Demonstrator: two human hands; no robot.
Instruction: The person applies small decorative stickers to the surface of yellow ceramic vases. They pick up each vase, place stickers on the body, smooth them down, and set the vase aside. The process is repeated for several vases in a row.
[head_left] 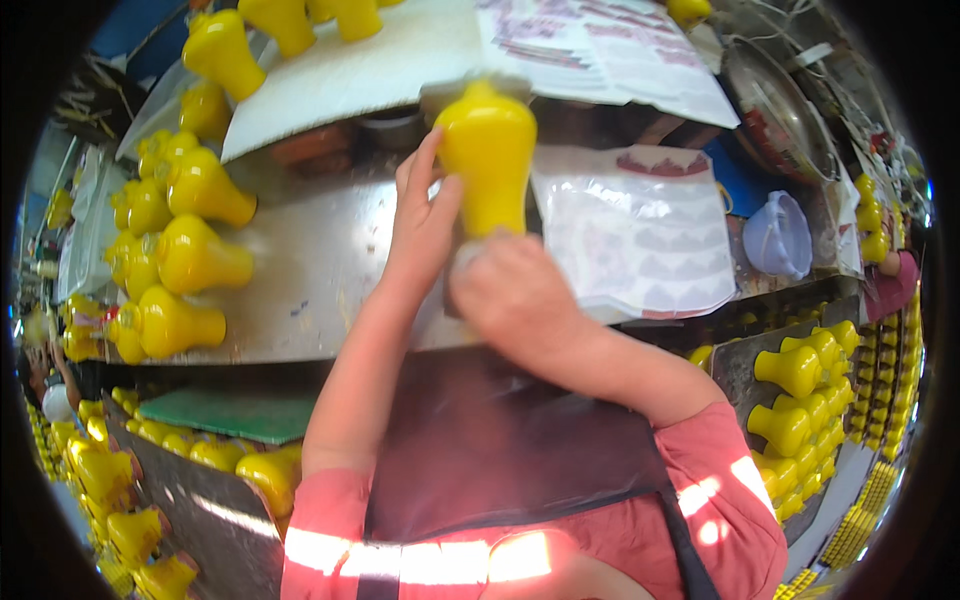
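Reaches with the left forearm from the lower part of the view almost straight forward, over the front edge of the metal table. Bends the right arm clearly at the elbow and brings it inward from the right. Places the left hand at the left side of a glossy yellow vase, with forefinger stretched along it and thumb spread apart from forefinger, both seeming to touch the surface. Curls the right hand at the narrow near end of the same vase, with the fingers folded inward. Cannot tell, because of blur, how firmly closed on the vase. Directs the vase with its wide shoulder away from the body, in the middle of the view, over the table. Has just to the right of it a sheet with printed patterns, and farther right a lilac basket. Has along the left side of the table several more yellow vases. Wears a dark apron.
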